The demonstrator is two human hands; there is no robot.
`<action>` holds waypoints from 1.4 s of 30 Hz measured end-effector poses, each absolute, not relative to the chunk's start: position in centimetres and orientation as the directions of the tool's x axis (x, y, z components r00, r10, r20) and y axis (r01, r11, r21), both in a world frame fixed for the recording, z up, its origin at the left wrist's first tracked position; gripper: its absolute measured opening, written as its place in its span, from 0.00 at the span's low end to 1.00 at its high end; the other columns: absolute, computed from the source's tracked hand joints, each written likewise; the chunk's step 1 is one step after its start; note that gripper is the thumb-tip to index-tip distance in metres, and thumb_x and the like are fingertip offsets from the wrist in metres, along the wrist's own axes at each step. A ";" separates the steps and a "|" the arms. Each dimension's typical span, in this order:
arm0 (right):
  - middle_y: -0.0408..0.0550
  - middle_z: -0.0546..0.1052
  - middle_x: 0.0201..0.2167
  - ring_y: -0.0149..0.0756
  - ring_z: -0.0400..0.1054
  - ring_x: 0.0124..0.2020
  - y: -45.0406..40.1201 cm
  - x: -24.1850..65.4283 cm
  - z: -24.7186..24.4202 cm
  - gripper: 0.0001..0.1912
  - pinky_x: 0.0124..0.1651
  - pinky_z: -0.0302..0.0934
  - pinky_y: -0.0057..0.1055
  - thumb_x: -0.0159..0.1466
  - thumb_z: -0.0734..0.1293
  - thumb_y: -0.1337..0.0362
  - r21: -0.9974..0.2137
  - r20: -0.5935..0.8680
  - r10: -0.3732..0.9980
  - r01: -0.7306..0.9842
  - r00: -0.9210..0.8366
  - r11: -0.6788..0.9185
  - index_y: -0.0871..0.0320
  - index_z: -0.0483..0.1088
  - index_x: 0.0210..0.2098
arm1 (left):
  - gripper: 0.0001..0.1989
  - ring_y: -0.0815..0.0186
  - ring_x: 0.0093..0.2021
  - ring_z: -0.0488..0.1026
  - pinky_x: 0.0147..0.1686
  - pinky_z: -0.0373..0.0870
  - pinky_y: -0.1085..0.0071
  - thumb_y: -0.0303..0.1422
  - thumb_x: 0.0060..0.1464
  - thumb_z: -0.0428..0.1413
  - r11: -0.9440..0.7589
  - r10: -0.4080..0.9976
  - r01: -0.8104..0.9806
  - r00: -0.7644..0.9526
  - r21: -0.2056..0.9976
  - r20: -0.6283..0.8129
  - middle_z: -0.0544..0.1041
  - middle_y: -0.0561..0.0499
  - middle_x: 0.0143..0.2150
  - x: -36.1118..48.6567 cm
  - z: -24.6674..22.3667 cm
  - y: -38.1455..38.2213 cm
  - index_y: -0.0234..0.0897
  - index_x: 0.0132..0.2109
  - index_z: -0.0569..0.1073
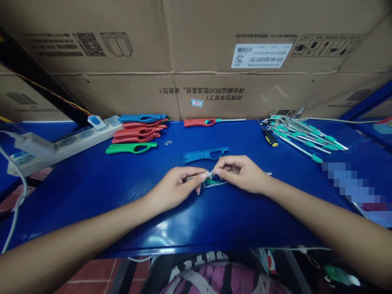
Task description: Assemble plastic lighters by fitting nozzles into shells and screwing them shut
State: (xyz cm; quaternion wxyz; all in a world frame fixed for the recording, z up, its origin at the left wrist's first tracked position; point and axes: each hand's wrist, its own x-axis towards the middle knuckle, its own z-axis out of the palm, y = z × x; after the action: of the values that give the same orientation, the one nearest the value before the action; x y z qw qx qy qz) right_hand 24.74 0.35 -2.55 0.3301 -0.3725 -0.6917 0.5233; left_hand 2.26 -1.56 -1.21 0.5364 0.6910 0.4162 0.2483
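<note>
Over the middle of the table, my left hand [179, 185] pinches a small whitish part [208, 175] between thumb and fingers. My right hand [241, 173] is closed on a thin white wire [212, 172] at that part's end; the fingertips nearly meet. Beneath the hands lies a piece with green plastic and white wires [214, 183], mostly covered by the fingers. A metal end [268, 174] shows to the right, behind my right wrist. Just beyond my hands rests a blue lighter casing half [203, 155] with a trigger opening.
Red, blue and green lighter handles [131, 148] lie at left beside a power strip [76, 141]. Small metal bits [168, 143] are near them. An assembled red lighter [199, 122] lies at back. At right are a screwdriver [270, 139] and metal lighter tubes [301, 134]. Cardboard [137, 94] stands behind.
</note>
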 end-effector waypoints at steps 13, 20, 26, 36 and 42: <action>0.41 0.71 0.23 0.25 0.58 0.21 -0.3 24.4 -2.8 0.12 0.24 0.53 0.25 0.64 0.69 0.57 -0.955 0.118 0.890 0.194 -0.441 0.223 0.61 0.73 0.32 | 0.14 0.75 0.19 0.60 0.20 0.55 0.77 0.38 0.64 0.53 -0.078 0.853 0.302 0.513 0.950 -0.093 0.74 0.56 0.25 2.4 -1.1 -1.7 0.33 0.39 0.78; 0.40 0.69 0.22 0.24 0.60 0.19 -0.5 24.2 -2.8 0.12 0.21 0.54 0.25 0.65 0.69 0.57 -0.952 0.091 0.897 0.226 -0.432 0.205 0.60 0.72 0.33 | 0.17 0.75 0.20 0.57 0.21 0.52 0.77 0.37 0.65 0.53 -0.095 0.861 0.307 0.502 0.947 -0.077 0.70 0.57 0.23 2.6 -1.2 -1.7 0.33 0.30 0.76; 0.40 0.70 0.22 0.25 0.61 0.19 -0.4 24.2 -2.8 0.12 0.22 0.56 0.26 0.65 0.68 0.56 -0.956 0.071 0.888 0.224 -0.454 0.191 0.60 0.72 0.33 | 0.18 0.75 0.21 0.58 0.22 0.53 0.77 0.37 0.66 0.52 -0.101 0.863 0.311 0.500 0.945 -0.072 0.73 0.56 0.24 2.6 -1.2 -1.8 0.33 0.30 0.76; 0.46 0.77 0.29 0.31 0.67 0.29 1.1 25.5 -2.3 0.14 0.33 0.62 0.30 0.64 0.69 0.54 -0.948 0.074 0.887 0.244 -0.456 0.205 0.60 0.76 0.35 | 0.14 0.72 0.24 0.68 0.27 0.65 0.76 0.41 0.66 0.54 -0.249 0.873 0.409 0.487 0.878 0.021 0.78 0.54 0.29 1.6 -1.3 -1.7 0.36 0.49 0.75; 0.46 0.76 0.29 0.31 0.67 0.29 1.4 26.0 -2.3 0.14 0.31 0.60 0.28 0.65 0.67 0.54 -0.948 0.063 0.897 0.254 -0.438 0.191 0.60 0.76 0.36 | 0.10 0.64 0.42 0.74 0.44 0.70 0.68 0.35 0.67 0.54 -0.665 0.709 0.517 0.663 0.538 0.240 0.77 0.47 0.42 0.2 -0.9 -0.9 0.37 0.47 0.79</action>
State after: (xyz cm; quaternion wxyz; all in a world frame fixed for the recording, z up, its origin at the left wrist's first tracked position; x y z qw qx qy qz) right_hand 25.96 1.42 -2.30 0.3319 -0.4131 -0.6965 0.4837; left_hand 0.16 -0.93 -0.87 0.2178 0.8854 0.3464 0.2204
